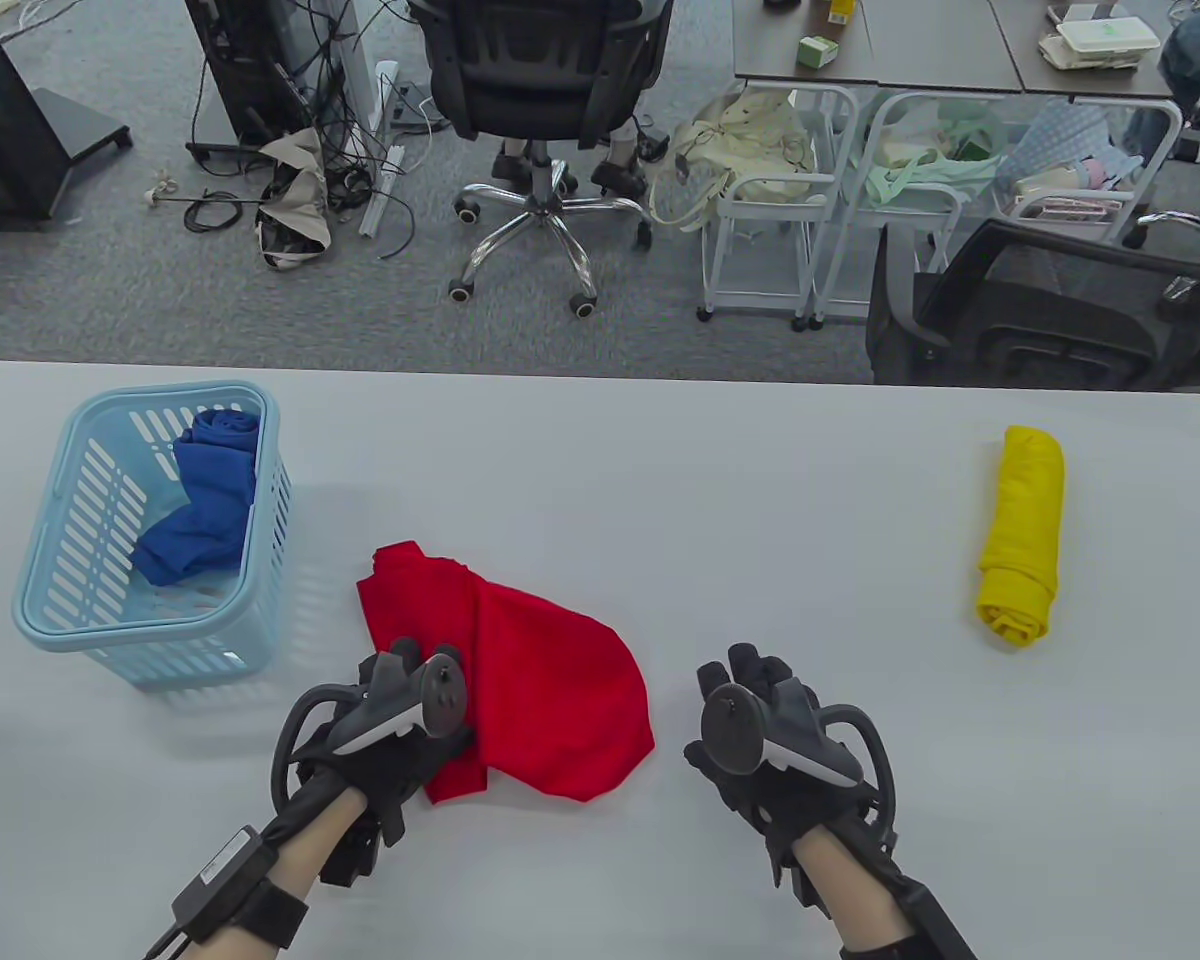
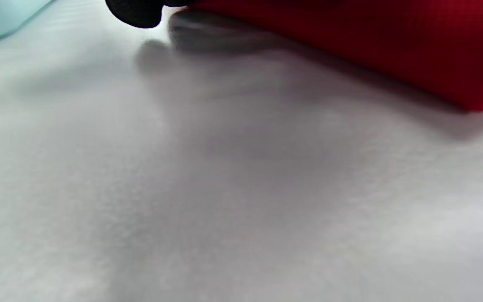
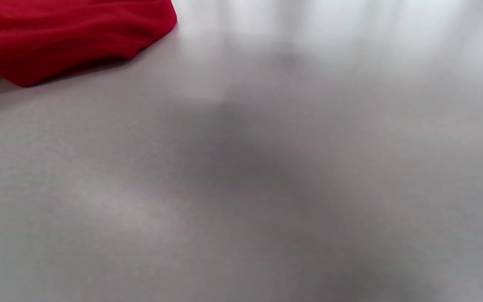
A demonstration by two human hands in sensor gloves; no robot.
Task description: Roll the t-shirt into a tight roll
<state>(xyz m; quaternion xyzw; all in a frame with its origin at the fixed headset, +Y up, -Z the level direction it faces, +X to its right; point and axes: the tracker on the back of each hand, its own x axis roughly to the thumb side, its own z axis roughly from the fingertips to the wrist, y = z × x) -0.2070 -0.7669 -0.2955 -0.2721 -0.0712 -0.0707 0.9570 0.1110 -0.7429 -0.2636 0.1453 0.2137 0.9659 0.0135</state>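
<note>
Left hand lies low on the near-left edge of the red t-shirt, forearm angled in from the bottom edge. Tracker hides most fingers; whether they pinch the cloth or only press it, cannot tell. In the left wrist view 1 dark fingertip touches the table beside the red fabric.

Right hand hovers or rests on bare table just right of the shirt, apart from it, fingers loosely bent, holding nothing.

Shirt: loosely folded, fine-knit, rounded right edge, front centre of table. Yellow rolled garment at far right. Pale blue slotted plastic basket at left holds crumpled blue cloth.
</note>
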